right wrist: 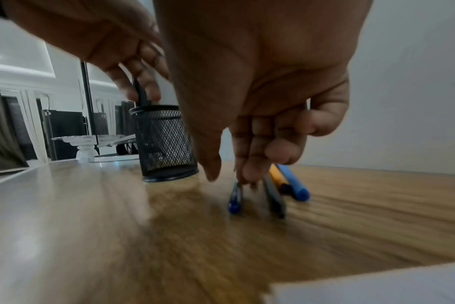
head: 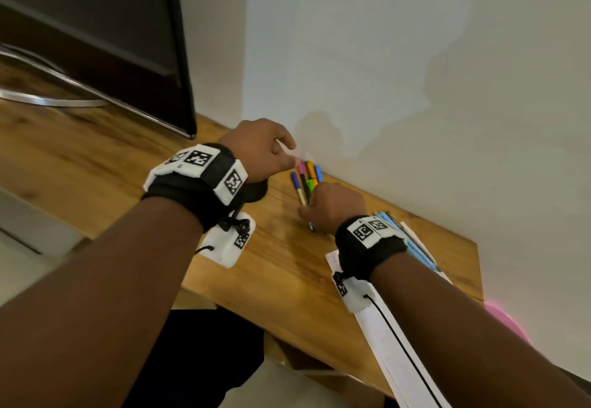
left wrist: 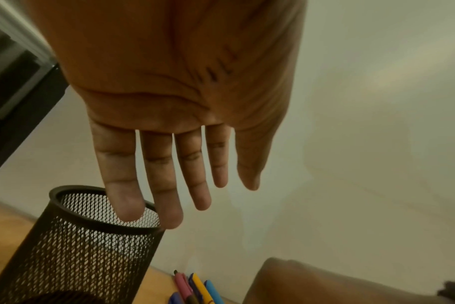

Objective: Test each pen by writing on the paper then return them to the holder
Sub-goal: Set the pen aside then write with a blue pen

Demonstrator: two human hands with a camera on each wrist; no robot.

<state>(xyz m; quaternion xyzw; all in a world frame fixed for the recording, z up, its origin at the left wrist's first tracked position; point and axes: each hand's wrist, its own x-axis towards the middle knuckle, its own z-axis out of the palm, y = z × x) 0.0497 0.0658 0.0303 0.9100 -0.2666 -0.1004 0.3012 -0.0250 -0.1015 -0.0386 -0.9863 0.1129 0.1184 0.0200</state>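
Several coloured pens (head: 307, 180) lie side by side on the wooden desk (head: 281, 267) by the wall. My right hand (head: 332, 206) reaches down onto them. Its fingertips (right wrist: 247, 174) touch the blue pen (right wrist: 234, 197) and the dark pen (right wrist: 274, 197), and the thumb is a little apart. My left hand (head: 265, 148) hovers over the black mesh holder (left wrist: 91, 236) with its fingers (left wrist: 164, 185) straight. In the right wrist view a dark pen (right wrist: 140, 92) stands at the holder's (right wrist: 164, 144) rim, beside those fingers. White paper (head: 399, 353) lies under my right forearm.
A dark monitor (head: 112, 40) on a curved silver stand (head: 48, 97) fills the back left of the desk. Light blue pens or sticks (head: 412, 241) lie on the paper near the wall. The wall (head: 415, 88) runs close behind the pens. The desk edge (head: 287, 337) is near me.
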